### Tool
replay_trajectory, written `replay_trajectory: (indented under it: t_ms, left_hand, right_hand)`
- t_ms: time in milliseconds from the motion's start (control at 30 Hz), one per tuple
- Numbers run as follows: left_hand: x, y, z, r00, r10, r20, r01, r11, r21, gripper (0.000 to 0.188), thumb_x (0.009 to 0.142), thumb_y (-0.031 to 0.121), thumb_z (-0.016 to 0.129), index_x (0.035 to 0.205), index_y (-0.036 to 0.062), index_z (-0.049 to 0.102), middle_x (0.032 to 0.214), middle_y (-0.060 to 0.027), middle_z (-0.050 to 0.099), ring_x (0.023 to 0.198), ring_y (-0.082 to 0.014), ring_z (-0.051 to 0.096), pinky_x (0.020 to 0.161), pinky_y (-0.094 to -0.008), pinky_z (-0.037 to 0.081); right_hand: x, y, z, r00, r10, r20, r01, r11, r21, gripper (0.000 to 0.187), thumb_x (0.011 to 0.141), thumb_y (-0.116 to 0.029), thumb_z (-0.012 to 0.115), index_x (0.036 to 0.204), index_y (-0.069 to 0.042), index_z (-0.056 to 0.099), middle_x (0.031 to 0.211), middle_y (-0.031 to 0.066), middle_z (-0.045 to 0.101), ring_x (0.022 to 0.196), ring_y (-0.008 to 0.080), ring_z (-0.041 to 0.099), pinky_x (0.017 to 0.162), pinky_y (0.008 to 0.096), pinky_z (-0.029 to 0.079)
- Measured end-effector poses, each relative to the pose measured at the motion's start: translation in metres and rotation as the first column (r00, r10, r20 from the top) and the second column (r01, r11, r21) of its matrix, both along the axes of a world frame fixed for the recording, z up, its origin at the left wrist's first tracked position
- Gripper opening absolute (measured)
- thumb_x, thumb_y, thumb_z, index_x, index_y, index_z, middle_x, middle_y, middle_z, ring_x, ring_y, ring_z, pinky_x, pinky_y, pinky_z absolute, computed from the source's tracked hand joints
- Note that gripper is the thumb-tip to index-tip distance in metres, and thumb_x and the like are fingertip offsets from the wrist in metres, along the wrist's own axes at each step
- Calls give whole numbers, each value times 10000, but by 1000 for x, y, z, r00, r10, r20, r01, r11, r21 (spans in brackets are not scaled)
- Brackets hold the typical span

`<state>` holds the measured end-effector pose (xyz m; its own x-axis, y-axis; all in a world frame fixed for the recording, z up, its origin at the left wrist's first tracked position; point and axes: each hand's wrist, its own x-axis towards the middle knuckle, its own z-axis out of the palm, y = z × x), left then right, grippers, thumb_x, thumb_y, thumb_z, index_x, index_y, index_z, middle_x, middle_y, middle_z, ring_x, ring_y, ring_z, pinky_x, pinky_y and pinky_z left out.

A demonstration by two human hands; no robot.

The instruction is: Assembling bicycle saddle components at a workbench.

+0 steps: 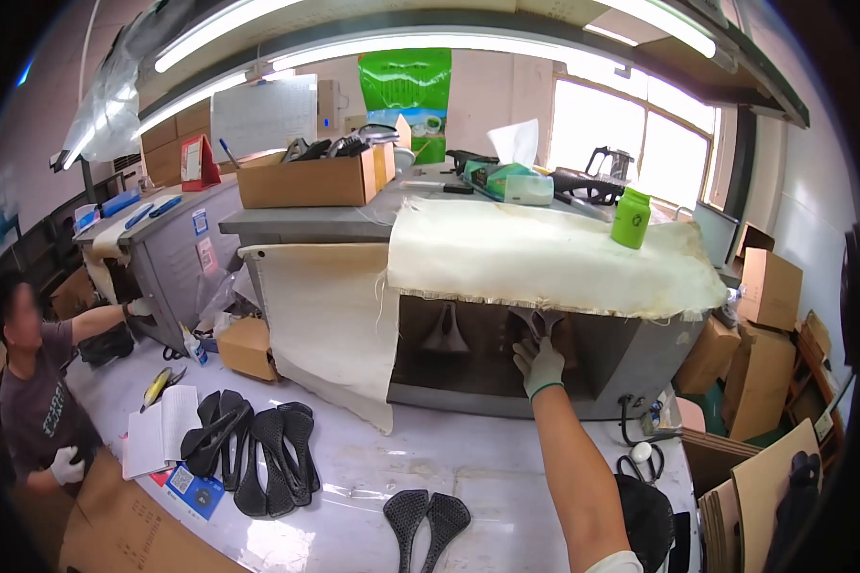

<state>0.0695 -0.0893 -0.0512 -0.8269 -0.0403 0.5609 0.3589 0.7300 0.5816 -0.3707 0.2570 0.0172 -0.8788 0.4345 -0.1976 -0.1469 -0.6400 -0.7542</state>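
Note:
My right hand [539,365], in a pale work glove with a green cuff, reaches into the opening of a grey metal cabinet [506,401]. Its fingers close around the narrow end of a dark bicycle saddle [537,320]. Another bicycle saddle [446,331] stands inside to the left, its narrow end up. On the white table, nearer to me, lie two black honeycomb saddles [406,520] side by side. Several more black saddles [275,458] are piled further left. My left hand is out of view.
A cream cloth [545,253] hangs over the cabinet's top edge, with a green jar [631,219] standing on it. A cardboard box [306,181] of parts sits left of it. At far left a co-worker [43,382] reaches toward another grey cabinet [177,258]. Cardboard [764,487] leans at right.

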Motion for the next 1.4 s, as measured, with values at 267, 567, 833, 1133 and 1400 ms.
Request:
replay_trajectory:
  t_ms: [267, 567, 833, 1133, 1400]
  left_hand:
    - [-2, 3, 4, 994, -37, 105, 30, 997, 71, 257, 873, 107, 755, 1109, 33, 683, 657, -91, 603, 544, -269, 584, 521, -412, 476]
    - [0, 1, -3, 999, 13, 35, -15, 997, 77, 307, 861, 121, 755, 1158, 61, 703, 724, -76, 633, 601, -267, 591, 576, -429, 477]
    - [50, -81, -54, 808, 587, 51, -485, 613, 623, 192, 988, 95, 558, 1135, -14, 616, 806, -47, 579, 637, -147, 567, 578, -312, 486]
    - [376, -416, -161, 333, 917, 219, -1, -232, 973, 746, 1050, 468, 524, 1601, 6, 326, 1580, -190, 459, 1476, -375, 418, 1254, -484, 305]
    - [521, -557, -144, 371, 892, 258, -4, -276, 961, 707, 1114, 426, 458, 1618, -7, 217, 1548, -270, 487, 1395, -351, 546, 1155, -452, 462]
  right_hand:
    - [46, -102, 5, 823, 561, -86, -566, 799, -204, 364, 1079, -263, 552, 1335, -7, 505, 1193, 233, 679, 859, 357, 736, 675, 484, 616]
    - [14, -152, 0, 898, 437, 57, -440, 896, 63, 400, 1068, -290, 519, 1419, -100, 550, 1087, 155, 687, 933, 319, 740, 770, 481, 614]
    - [231, -70, -37, 963, 224, -152, -231, 973, -28, 499, 1069, -394, 576, 1361, 5, 641, 1329, 113, 693, 1214, 228, 646, 1027, 389, 518]
    - [325, -102, -6, 991, 132, -36, -131, 991, 25, 420, 988, -237, 672, 1324, 14, 680, 1326, 179, 683, 1239, 311, 636, 1103, 441, 479]
    - [376, -61, -63, 935, 198, -294, 122, 601, 790, 476, 906, -90, 757, 1349, 44, 644, 1360, 227, 627, 1237, 329, 604, 1066, 449, 515]
